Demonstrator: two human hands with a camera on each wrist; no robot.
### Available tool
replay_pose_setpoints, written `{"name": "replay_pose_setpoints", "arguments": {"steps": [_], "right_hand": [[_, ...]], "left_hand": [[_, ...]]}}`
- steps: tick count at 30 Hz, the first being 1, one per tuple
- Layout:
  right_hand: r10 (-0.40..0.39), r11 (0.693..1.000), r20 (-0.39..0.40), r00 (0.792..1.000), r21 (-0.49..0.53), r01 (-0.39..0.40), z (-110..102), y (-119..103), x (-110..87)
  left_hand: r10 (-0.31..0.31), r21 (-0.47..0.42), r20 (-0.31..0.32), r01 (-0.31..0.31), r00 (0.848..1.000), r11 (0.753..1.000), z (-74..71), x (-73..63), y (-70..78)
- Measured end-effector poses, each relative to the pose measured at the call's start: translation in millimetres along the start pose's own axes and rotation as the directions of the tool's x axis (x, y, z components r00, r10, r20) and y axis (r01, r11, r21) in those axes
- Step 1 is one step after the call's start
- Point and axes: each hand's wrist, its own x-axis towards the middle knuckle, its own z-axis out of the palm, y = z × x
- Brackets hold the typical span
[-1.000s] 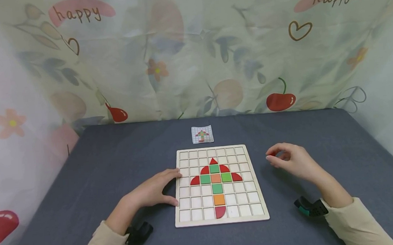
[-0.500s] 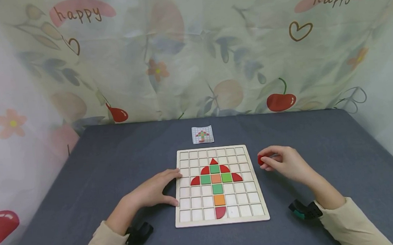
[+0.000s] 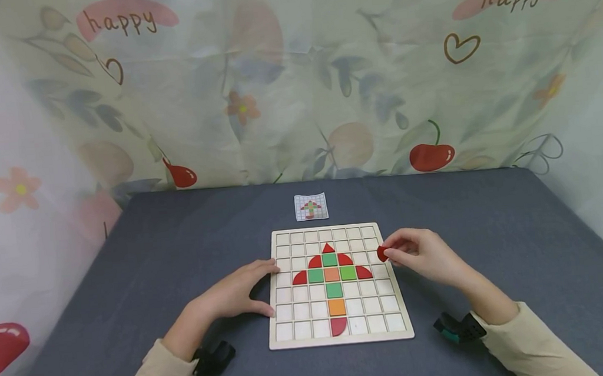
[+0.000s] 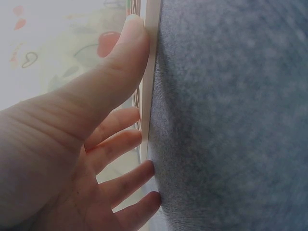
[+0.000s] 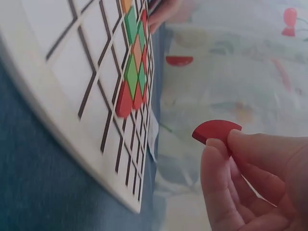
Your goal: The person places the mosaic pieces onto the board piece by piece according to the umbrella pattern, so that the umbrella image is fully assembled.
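In the head view a pale wooden grid board (image 3: 364, 304) lies on the table, with red, green and orange tiles set in a tree-like figure. My left hand (image 3: 227, 294) rests at the board's left edge, its thumb and fingertips touching the rim. The left wrist view shows those fingers spread along the edge. Between thumb and fingertips, my right hand (image 3: 428, 257) pinches a red quarter-circle tile (image 5: 216, 131). It holds this tile above the board's right edge. Near the bottom of the figure sits an orange square tile (image 3: 336, 307), with a red quarter-circle tile (image 3: 338, 326) below it.
Behind the board lies a small printed card (image 3: 311, 207) showing a similar figure on a grid. The dark grey tabletop (image 3: 193, 232) reaches back to a patterned curtain (image 3: 294, 94). Each wrist carries a black device.
My right hand has moved left from beside the board to its right edge, carrying the red quarter-circle tile. The left hand and the tiles on the board stay as they were.
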Motion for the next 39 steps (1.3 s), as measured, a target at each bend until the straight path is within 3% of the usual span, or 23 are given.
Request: {"name": "replay_pose_setpoints", "arguments": {"steps": [6,10,18,25,39], "right_hand": [[-0.056,0.997,0.012,0.998,-0.056,0.057,11.0,-7.6,2.7],[-0.05,0.997,0.039,0.998,-0.058,0.052,19.7,-13.7,3.6],[-0.056,0.998,0.143,0.988,-0.009,0.058,37.2,-28.0,5.8],[-0.099,0.995,0.186,0.978,0.005,0.1,53.0,-39.3,4.3],[-0.113,0.993,0.279,0.954,0.048,0.104,80.4,-51.5,1.5]], "left_hand": [[-0.002,-0.003,0.001,0.002,1.0,1.0,-0.1,-0.6,0.0],[-0.005,0.0,0.0,0.005,1.0,1.0,0.2,-0.5,0.1],[-0.011,-0.002,0.006,0.011,1.0,1.0,0.2,0.4,0.0],[-0.013,0.0,0.011,0.013,1.0,1.0,0.1,0.3,-0.2],[-0.013,0.003,0.006,0.013,1.0,1.0,0.4,0.3,-0.1]]}}
